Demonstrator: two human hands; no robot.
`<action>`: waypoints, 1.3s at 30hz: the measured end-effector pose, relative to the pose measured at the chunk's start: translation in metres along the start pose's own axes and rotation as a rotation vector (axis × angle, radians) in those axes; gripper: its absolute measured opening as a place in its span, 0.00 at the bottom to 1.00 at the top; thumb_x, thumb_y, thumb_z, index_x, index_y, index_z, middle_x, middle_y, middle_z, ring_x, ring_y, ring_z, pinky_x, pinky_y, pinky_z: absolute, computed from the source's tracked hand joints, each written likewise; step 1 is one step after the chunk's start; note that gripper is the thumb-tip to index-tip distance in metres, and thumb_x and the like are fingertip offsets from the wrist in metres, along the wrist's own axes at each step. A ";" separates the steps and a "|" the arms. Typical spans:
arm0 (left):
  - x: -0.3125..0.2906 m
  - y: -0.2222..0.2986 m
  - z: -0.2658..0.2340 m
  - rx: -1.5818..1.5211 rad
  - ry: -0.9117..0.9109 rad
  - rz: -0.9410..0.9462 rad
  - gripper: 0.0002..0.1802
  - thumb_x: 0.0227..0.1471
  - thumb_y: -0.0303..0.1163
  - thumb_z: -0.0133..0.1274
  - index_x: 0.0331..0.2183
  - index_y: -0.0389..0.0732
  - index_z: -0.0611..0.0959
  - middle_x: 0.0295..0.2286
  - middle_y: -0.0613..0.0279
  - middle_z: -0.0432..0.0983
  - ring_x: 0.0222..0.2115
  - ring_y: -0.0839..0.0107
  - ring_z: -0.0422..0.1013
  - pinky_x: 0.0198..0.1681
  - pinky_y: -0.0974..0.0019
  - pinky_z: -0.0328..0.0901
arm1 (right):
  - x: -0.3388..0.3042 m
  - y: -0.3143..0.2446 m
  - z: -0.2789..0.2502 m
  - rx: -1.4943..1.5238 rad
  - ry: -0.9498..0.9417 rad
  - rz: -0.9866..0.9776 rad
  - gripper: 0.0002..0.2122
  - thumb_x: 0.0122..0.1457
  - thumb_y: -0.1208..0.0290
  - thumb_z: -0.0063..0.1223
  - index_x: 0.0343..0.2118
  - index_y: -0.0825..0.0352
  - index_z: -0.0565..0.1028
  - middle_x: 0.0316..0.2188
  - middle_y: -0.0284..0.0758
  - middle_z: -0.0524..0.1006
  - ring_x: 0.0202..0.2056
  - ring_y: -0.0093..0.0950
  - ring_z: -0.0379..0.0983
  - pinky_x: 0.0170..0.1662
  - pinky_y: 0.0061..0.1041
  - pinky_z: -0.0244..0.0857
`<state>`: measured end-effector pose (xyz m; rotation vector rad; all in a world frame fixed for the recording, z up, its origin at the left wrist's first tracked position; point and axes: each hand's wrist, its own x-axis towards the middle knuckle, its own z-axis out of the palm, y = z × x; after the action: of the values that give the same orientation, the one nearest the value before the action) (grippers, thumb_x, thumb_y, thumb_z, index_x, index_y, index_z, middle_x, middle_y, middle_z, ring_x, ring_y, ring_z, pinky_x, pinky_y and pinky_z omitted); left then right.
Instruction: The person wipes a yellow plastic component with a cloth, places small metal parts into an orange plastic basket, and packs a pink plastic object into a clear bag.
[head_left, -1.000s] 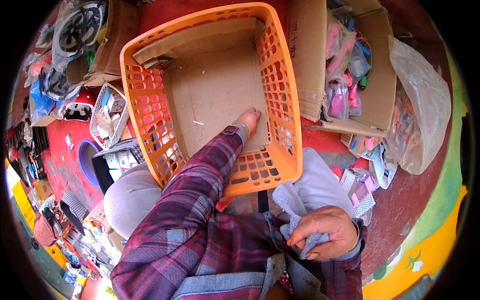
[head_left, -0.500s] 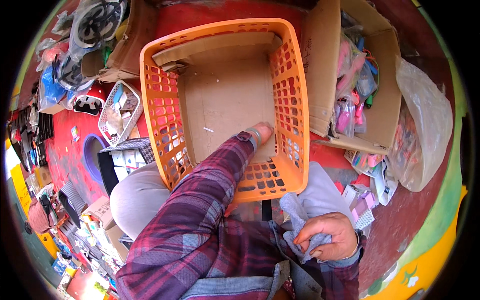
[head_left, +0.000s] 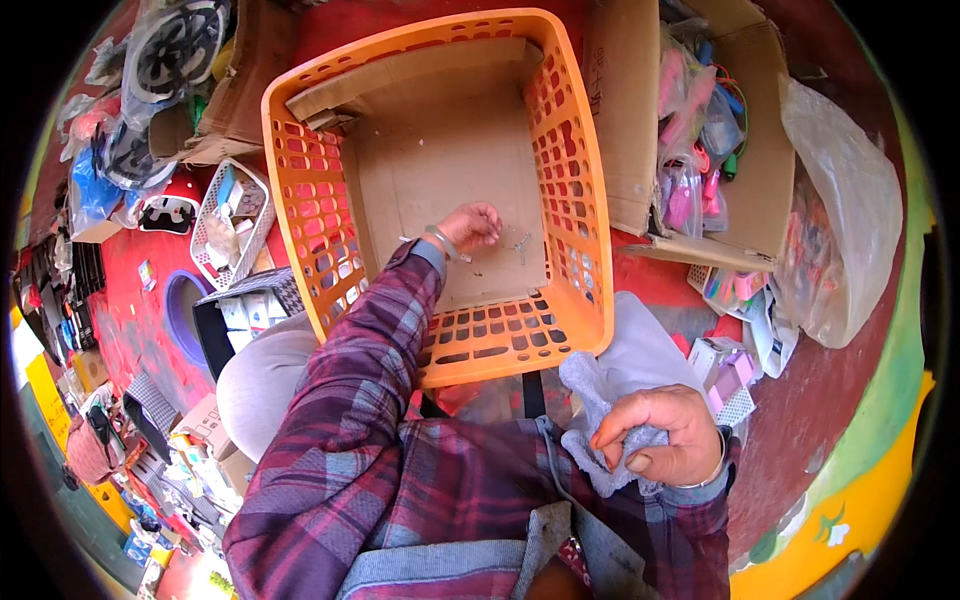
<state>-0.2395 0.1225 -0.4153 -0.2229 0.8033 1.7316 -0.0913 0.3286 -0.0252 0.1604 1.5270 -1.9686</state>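
An orange plastic basket [head_left: 590, 200], with holes in its walls, sits tilted in front of me against my knees. A sheet of brown cardboard [head_left: 400, 170] lines its bottom. My left hand [head_left: 472, 226] is inside, just over the lining, its fingers curled in; what they hold, if anything, is hidden. A thin greenish scrap [head_left: 522, 247] and tiny bits lie beside it on the cardboard. Outside the basket's near right corner, my right hand [head_left: 665, 437] is closed round a crumpled grey cloth [head_left: 595, 390].
On the right stands an open cardboard box [head_left: 625, 150] of bagged colourful goods, beside a large clear plastic bag [head_left: 845, 220]. To the left are a white basket [head_left: 262, 225], a purple tub [head_left: 183, 315], a patterned box [head_left: 275, 290] and bagged helmets [head_left: 175, 60].
My left hand has moved left and slightly away from me inside the basket, its fingers curling. A greenish scrap now shows on the cardboard. My right hand keeps the cloth.
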 end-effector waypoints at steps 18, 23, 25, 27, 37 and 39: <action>0.066 -0.086 0.021 1.406 0.509 0.218 0.14 0.42 0.26 0.51 0.36 0.36 0.73 0.31 0.46 0.72 0.34 0.53 0.69 0.38 0.60 0.65 | 0.002 0.002 -0.006 0.029 0.018 0.036 0.10 0.49 0.71 0.56 0.34 0.69 0.74 0.23 0.30 0.73 0.25 0.21 0.70 0.31 0.18 0.62; 0.059 -0.070 0.038 1.698 0.206 0.234 0.13 0.43 0.22 0.43 0.36 0.35 0.73 0.33 0.43 0.70 0.38 0.49 0.67 0.42 0.57 0.64 | 0.001 0.001 -0.006 0.052 0.036 0.063 0.10 0.50 0.71 0.55 0.35 0.69 0.74 0.23 0.30 0.74 0.26 0.21 0.70 0.31 0.18 0.62; 0.063 -0.083 0.035 1.702 0.259 0.280 0.13 0.43 0.21 0.43 0.35 0.34 0.73 0.32 0.43 0.70 0.37 0.49 0.67 0.41 0.58 0.63 | 0.002 0.000 -0.005 0.052 0.034 0.081 0.10 0.50 0.71 0.55 0.35 0.69 0.74 0.24 0.30 0.74 0.26 0.21 0.71 0.32 0.18 0.62; 0.066 -0.087 0.033 1.718 0.263 0.309 0.13 0.41 0.20 0.44 0.34 0.34 0.73 0.31 0.43 0.71 0.35 0.48 0.68 0.40 0.58 0.63 | 0.001 -0.001 -0.004 0.045 0.036 0.100 0.10 0.50 0.71 0.55 0.35 0.69 0.74 0.24 0.30 0.74 0.27 0.21 0.71 0.32 0.18 0.63; 0.045 -0.049 -0.022 0.097 0.121 -0.075 0.06 0.40 0.19 0.46 0.26 0.35 0.74 0.25 0.58 0.72 0.22 0.66 0.70 0.26 0.67 0.66 | -0.001 -0.001 0.001 0.134 0.124 0.171 0.09 0.52 0.71 0.54 0.34 0.70 0.74 0.27 0.32 0.76 0.30 0.19 0.71 0.35 0.17 0.63; 0.022 -0.028 -0.025 -0.113 0.070 -0.048 0.04 0.41 0.20 0.45 0.25 0.35 0.74 0.24 0.59 0.71 0.22 0.68 0.69 0.26 0.69 0.66 | -0.002 -0.001 0.002 0.139 0.131 0.168 0.08 0.52 0.71 0.53 0.34 0.70 0.74 0.27 0.32 0.75 0.30 0.19 0.71 0.34 0.16 0.63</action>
<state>-0.2272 0.1277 -0.4567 -0.3778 0.7456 1.7335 -0.0894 0.3281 -0.0231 0.4692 1.4069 -1.9609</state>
